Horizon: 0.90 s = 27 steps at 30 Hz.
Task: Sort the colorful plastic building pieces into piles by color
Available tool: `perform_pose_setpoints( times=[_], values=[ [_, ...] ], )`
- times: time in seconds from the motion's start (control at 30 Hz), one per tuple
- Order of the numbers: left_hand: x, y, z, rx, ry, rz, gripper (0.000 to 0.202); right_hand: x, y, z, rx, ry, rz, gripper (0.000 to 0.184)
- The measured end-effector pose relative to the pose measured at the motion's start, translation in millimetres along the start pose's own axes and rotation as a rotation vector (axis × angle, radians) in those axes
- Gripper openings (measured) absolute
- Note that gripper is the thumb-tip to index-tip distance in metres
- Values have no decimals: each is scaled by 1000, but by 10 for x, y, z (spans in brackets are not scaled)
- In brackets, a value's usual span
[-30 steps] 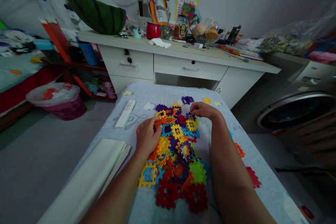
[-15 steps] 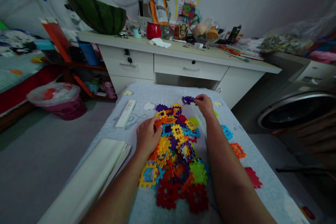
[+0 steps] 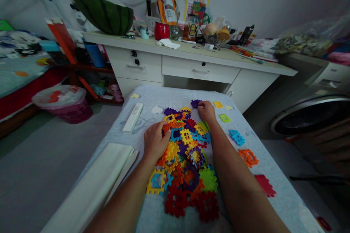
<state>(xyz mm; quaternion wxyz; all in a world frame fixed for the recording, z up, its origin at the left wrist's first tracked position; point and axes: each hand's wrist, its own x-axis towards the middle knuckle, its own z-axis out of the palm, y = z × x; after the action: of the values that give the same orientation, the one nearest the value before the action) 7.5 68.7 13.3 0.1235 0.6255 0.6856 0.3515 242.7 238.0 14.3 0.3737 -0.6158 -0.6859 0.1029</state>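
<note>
Purple, notched, squarish plastic piece [image 3: 195, 103] lay just beyond heap of multicoloured toothed plastic pieces [image 3: 186, 136]; right hand [image 3: 207, 112] met its right edge, fingertips' pinch or release unclear. Left hand [image 3: 155, 140] curved against heap's left side, presumably steadying it; grasp not discernible.

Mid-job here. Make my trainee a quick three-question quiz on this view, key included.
1. True or false: the left hand is at the left side of the tile pile.
2. The right hand has its fingertips at a tile of which colour? A. green B. purple C. yellow
3. Order these loose tiles right of the right arm, farthest from the camera first: orange tile, red tile, blue tile.

Key: 1. True. 2. B, the purple tile. 3. Blue, orange, red.
</note>
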Motion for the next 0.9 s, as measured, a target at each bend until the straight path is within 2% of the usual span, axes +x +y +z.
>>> perform_pose_setpoints(
  times=[0.13, 0.27, 0.43, 0.5, 0.73, 0.9],
  values=[
    [0, -4, 0, 1, -4, -12, 30, -3, -23, -40, -80, -57, -39, 18],
    [6, -4, 3, 8, -9, -5, 31, 9, -163, -99, -89, -113, -145, 17],
    [8, 2, 1, 10, -10, -13, 30, -46, -395, -93, -52, -429, -187, 14],
    [8, 2, -1, 5, -10, -10, 30, -78, -452, -77, -43, -491, -174, 13],
    [10, -4, 2, -4, 1, -3, 31, -101, -499, -115, -74, -528, -177, 19],
    [10, -7, 4, -1, 3, -1, 31, -100, -514, -158, -79, -572, -160, 15]
  ],
)
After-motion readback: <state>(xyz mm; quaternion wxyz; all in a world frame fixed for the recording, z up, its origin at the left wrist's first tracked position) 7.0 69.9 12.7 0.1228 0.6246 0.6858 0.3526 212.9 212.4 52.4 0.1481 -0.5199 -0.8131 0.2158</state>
